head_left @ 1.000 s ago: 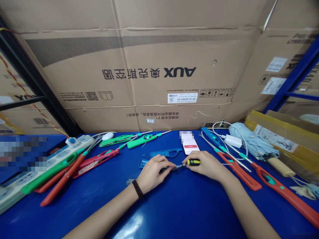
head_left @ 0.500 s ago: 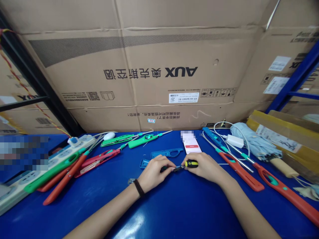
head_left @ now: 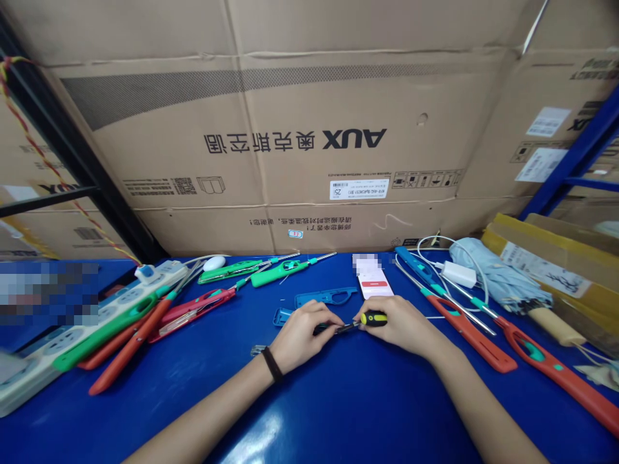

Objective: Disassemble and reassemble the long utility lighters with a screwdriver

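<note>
My right hand [head_left: 403,325] is closed round a small screwdriver [head_left: 371,318] with a yellow and black handle, its tip pointing left. My left hand [head_left: 304,334], with a dark band on the wrist, is curled over a blue plastic lighter part [head_left: 280,316] on the blue table [head_left: 338,399], right where the screwdriver tip meets it. Just beyond the hands lies a blue lighter shell half [head_left: 325,297] and a phone [head_left: 373,282] with a lit screen.
Long-necked lighters lie around: green ones [head_left: 264,269] at the back, red and orange ones [head_left: 145,325] on the left, orange ones [head_left: 476,335] on the right. A white power strip [head_left: 72,322] sits far left. A charger [head_left: 457,274], folded umbrella [head_left: 503,283] and cardboard boxes [head_left: 300,129] stand behind.
The view has drifted slightly; both hands stay in place on the screwdriver and the blue part with no clear change.
</note>
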Demonstrator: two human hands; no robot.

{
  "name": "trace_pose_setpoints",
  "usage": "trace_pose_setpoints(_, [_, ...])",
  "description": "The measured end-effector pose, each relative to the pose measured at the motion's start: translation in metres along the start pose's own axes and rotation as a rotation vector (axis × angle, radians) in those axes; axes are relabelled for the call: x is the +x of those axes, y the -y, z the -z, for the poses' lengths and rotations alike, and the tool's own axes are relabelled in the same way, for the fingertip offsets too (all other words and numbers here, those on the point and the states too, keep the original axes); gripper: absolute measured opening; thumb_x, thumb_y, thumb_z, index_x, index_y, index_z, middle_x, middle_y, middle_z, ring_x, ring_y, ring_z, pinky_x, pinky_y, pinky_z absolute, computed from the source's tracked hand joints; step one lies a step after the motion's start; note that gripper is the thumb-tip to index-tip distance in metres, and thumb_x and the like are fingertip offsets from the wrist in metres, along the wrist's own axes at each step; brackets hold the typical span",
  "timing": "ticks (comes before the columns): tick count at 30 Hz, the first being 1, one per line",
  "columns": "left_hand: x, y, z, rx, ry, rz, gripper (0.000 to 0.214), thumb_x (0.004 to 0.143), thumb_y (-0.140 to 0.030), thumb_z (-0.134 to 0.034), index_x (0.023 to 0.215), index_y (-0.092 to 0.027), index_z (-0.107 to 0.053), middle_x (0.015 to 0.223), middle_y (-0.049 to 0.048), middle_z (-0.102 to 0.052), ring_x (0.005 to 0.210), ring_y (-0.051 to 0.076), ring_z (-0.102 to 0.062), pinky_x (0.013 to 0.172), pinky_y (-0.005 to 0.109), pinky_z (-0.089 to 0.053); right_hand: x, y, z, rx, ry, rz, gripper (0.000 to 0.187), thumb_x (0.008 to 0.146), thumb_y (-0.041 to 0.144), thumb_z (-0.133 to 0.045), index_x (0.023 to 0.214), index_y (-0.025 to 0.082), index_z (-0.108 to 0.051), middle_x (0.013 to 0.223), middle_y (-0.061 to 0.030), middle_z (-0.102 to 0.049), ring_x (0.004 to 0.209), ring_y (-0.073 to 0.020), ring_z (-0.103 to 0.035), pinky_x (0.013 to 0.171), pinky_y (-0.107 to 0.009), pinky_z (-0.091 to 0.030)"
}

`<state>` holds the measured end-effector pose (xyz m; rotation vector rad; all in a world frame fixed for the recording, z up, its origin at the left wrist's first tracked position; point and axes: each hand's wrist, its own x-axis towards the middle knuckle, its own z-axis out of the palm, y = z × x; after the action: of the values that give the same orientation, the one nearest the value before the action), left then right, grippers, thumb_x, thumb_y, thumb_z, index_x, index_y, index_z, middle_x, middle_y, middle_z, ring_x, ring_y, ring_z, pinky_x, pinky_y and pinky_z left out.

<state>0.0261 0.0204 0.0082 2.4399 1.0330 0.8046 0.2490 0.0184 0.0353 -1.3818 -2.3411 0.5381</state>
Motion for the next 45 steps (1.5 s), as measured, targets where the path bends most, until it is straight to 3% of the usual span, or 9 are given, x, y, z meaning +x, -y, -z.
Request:
trace_pose_setpoints(11, [0.0,0.001,0.0,-0.011,0.003,-0.004,0.016,0.089,-0.022,-0.054,0.095,-0.021,-0.069,0.086,0.0027,-0.068,0.083,0.017,-0.06,0.076,0.026,-0.046,0.001,0.007,-0.006,-0.028,-0.009,0.059,0.014,0.077,0.019,-0.06,0.085,0.027,-0.068,0.087,0.0019,-0.071,0.082,-0.0179,-0.064,0.068,-0.024,-0.042])
trace_pose_setpoints(15, [0.003,0.003,0.018,-0.016,0.02,0.008,0.021,0.091,-0.028,-0.051,0.105,-0.023,-0.066,0.098,0.0031,-0.067,0.091,0.017,-0.061,0.083,0.028,-0.046,0.001,0.006,-0.007,-0.03,-0.005,0.05,0.015,0.076,0.018,-0.059,0.085,0.027,-0.068,0.089,0.0015,-0.071,0.083,-0.019,-0.064,0.07,-0.026,-0.043])
trace_pose_setpoints(20, [-0.001,0.014,0.046,0.016,0.212,-0.031,0.04,0.076,-0.041,-0.069,0.113,-0.027,-0.062,0.114,0.0046,-0.058,0.103,0.02,-0.058,0.092,0.032,-0.044,0.002,0.006,-0.006,-0.03,0.005,0.055,0.014,0.078,0.022,-0.058,0.086,0.028,-0.068,0.091,0.0021,-0.071,0.084,-0.0188,-0.064,0.069,-0.025,-0.043])
trace_pose_setpoints(22, [-0.005,0.019,0.049,0.062,0.239,-0.026,0.04,0.077,-0.039,-0.068,0.115,-0.028,-0.061,0.117,0.0051,-0.056,0.105,0.021,-0.056,0.093,0.035,-0.044,0.002,0.006,-0.006,-0.035,0.007,0.049,0.013,0.079,0.023,-0.059,0.086,0.028,-0.068,0.091,0.0025,-0.071,0.084,-0.0187,-0.064,0.069,-0.025,-0.042])
trace_pose_setpoints(26, [-0.008,0.025,0.045,0.095,0.209,-0.041,0.03,0.083,-0.031,-0.062,0.113,-0.03,-0.062,0.114,0.0039,-0.059,0.103,0.019,-0.057,0.092,0.033,-0.044,0.002,0.005,-0.006,-0.056,0.016,0.026,0.01,0.078,0.027,-0.06,0.084,0.028,-0.068,0.088,0.0019,-0.071,0.081,-0.0192,-0.064,0.065,-0.025,-0.041])
trace_pose_setpoints(37, [-0.011,0.026,0.035,0.13,0.098,-0.022,0.018,0.087,-0.031,-0.057,0.098,-0.029,-0.071,0.107,0.0023,-0.064,0.095,0.018,-0.061,0.086,0.031,-0.047,0.002,0.005,-0.005,-0.032,0.025,0.02,0.011,0.08,0.034,-0.06,0.086,0.028,-0.068,0.091,0.001,-0.071,0.084,-0.0201,-0.063,0.069,-0.026,-0.043])
trace_pose_setpoints(45, [-0.009,0.027,0.029,0.058,0.066,0.038,0.015,0.082,-0.029,-0.064,0.094,-0.031,-0.072,0.105,0.002,-0.065,0.094,0.019,-0.06,0.087,0.033,-0.045,0.002,0.004,-0.006,-0.027,0.031,0.028,0.008,0.08,0.031,-0.062,0.085,0.029,-0.068,0.089,0.003,-0.07,0.082,-0.0181,-0.063,0.067,-0.025,-0.042])
